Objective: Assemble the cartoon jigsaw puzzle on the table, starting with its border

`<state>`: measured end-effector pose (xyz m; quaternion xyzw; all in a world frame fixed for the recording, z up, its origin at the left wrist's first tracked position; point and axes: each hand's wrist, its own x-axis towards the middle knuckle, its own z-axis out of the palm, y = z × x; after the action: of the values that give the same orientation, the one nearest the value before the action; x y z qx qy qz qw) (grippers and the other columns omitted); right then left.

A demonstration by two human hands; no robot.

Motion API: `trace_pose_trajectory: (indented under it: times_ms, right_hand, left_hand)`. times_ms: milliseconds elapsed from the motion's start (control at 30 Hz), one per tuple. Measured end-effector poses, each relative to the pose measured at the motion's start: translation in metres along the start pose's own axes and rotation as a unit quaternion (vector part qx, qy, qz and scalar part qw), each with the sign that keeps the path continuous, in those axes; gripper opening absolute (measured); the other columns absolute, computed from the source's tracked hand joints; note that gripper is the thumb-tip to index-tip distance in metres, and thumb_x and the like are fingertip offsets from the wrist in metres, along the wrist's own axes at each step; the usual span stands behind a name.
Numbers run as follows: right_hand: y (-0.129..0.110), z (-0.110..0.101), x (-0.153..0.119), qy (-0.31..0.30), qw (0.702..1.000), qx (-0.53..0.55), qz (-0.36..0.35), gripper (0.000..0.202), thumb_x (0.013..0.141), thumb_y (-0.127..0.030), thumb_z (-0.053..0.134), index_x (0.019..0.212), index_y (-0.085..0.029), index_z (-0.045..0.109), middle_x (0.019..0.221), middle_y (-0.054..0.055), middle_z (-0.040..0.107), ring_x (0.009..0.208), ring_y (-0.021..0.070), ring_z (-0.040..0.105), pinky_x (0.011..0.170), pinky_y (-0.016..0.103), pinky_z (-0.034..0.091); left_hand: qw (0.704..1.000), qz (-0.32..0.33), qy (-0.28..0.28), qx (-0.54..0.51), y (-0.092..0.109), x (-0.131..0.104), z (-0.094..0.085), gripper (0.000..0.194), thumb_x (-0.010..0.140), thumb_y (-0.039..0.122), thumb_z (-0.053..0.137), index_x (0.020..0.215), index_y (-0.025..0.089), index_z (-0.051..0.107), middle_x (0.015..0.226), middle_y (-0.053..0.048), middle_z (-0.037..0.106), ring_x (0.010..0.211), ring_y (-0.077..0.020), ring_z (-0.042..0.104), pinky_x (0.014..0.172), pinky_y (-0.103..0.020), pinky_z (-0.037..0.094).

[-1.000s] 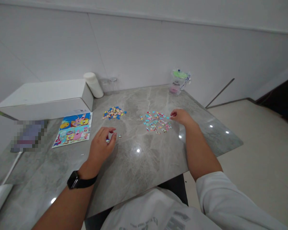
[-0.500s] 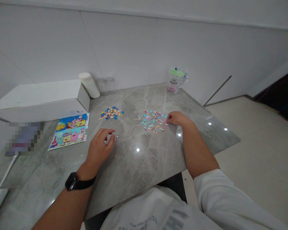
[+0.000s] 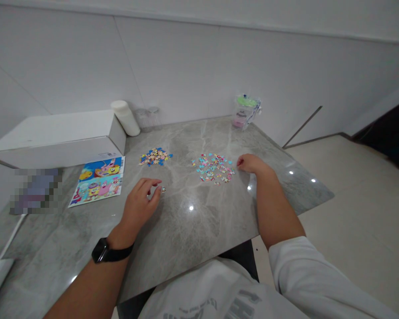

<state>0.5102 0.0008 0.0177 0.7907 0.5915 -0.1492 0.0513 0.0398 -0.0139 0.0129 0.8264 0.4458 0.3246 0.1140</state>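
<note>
My left hand [image 3: 142,201] hovers at the middle left of the table, fingers curved and thumb apart, with a gap between them. Just beyond its thumb tip lies a small jigsaw piece [image 3: 163,189]. At the right edge of a loose spread of jigsaw pieces [image 3: 214,167], mostly light blue and pink, is my right hand [image 3: 249,163]. Its fingers are curled together, and I cannot see whether a piece is in them. A second heap of jigsaw pieces [image 3: 155,156], blue, yellow and peach, lies farther left.
A cartoon picture sheet [image 3: 98,181] lies at the left before a long white box [image 3: 56,133]. A white bottle [image 3: 125,118] and clear glasses [image 3: 148,119] stand by the wall. A clear plastic bag [image 3: 245,111] sits at the back right. The grey table [image 3: 193,239] has an edge on the right.
My right hand has drawn slightly right, away from the spread of pieces, fingers still curled. My left hand stays nearly in place beside the small piece.
</note>
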Motion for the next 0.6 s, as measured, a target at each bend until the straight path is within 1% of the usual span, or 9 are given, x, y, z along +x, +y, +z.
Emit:
trace_pose_trajectory:
  times_ms: [100, 167, 233, 300, 400, 500, 600]
  right_hand:
    - [-0.005, 0.006, 0.007, 0.085, 0.996, 0.024, 0.006, 0.026, 0.093, -0.025, 0.069, 0.115, -0.02, 0.081, 0.118, 0.013, 0.08, 0.102, 0.0228, 0.071, 0.087, 0.028, 0.051]
    - [-0.011, 0.011, 0.011, 0.111, 0.993, 0.036, 0.007, 0.029, 0.094, -0.028, 0.068, 0.119, -0.019, 0.08, 0.119, 0.014, 0.079, 0.105, 0.023, 0.071, 0.09, 0.029, 0.051]
    - [-0.016, 0.015, 0.014, 0.116, 0.993, 0.04, 0.001, 0.029, 0.094, -0.028, 0.068, 0.119, -0.02, 0.08, 0.119, 0.013, 0.079, 0.106, 0.0219, 0.071, 0.091, 0.028, 0.051]
    - [-0.018, 0.018, 0.017, 0.11, 0.993, 0.04, -0.01, 0.027, 0.092, -0.024, 0.069, 0.117, -0.02, 0.08, 0.118, 0.011, 0.08, 0.106, 0.0205, 0.071, 0.091, 0.026, 0.05]
    - [-0.014, 0.018, 0.019, 0.094, 0.994, 0.043, -0.024, 0.026, 0.089, -0.018, 0.068, 0.111, -0.019, 0.082, 0.115, 0.01, 0.081, 0.102, 0.0202, 0.072, 0.088, 0.026, 0.05]
    - [-0.009, 0.016, 0.02, 0.077, 0.995, 0.047, -0.033, 0.024, 0.087, -0.015, 0.066, 0.106, -0.019, 0.082, 0.111, 0.01, 0.081, 0.099, 0.0206, 0.072, 0.085, 0.026, 0.051]
    - [-0.008, 0.015, 0.019, 0.08, 0.995, 0.048, -0.044, 0.029, 0.088, -0.012, 0.065, 0.111, -0.019, 0.081, 0.111, 0.01, 0.081, 0.099, 0.0198, 0.071, 0.086, 0.026, 0.05]
  left_hand:
    - [1.0, -0.002, -0.004, 0.0, 0.001, 0.0, 0.0, 0.024, 0.102, 0.032, 0.054, 0.115, 0.021, 0.07, 0.102, -0.006, 0.068, 0.078, -0.0192, 0.059, 0.082, -0.035, 0.051]
    - [1.0, -0.004, -0.004, -0.002, 0.001, 0.0, 0.0, 0.024, 0.102, 0.032, 0.054, 0.114, 0.021, 0.07, 0.101, -0.006, 0.068, 0.078, -0.0191, 0.059, 0.081, -0.035, 0.051]
    - [1.0, -0.006, -0.003, -0.003, 0.002, 0.0, -0.001, 0.023, 0.102, 0.032, 0.053, 0.114, 0.021, 0.07, 0.102, -0.006, 0.068, 0.078, -0.0189, 0.059, 0.081, -0.035, 0.051]
    - [1.0, -0.009, -0.004, -0.004, 0.003, 0.001, -0.002, 0.023, 0.102, 0.033, 0.053, 0.114, 0.021, 0.069, 0.102, -0.006, 0.068, 0.078, -0.019, 0.059, 0.081, -0.035, 0.052]
    - [1.0, -0.01, -0.003, -0.003, 0.003, 0.001, -0.002, 0.023, 0.102, 0.032, 0.053, 0.115, 0.021, 0.069, 0.103, -0.006, 0.068, 0.079, -0.0191, 0.059, 0.082, -0.035, 0.052]
    - [1.0, -0.008, -0.002, -0.005, 0.001, 0.0, -0.001, 0.024, 0.101, 0.031, 0.054, 0.116, 0.02, 0.069, 0.104, -0.006, 0.068, 0.079, -0.019, 0.059, 0.082, -0.035, 0.052]
    - [1.0, -0.01, 0.0, -0.012, 0.001, -0.001, 0.001, 0.024, 0.101, 0.029, 0.054, 0.117, 0.02, 0.07, 0.105, -0.007, 0.068, 0.081, -0.0191, 0.06, 0.083, -0.035, 0.052]
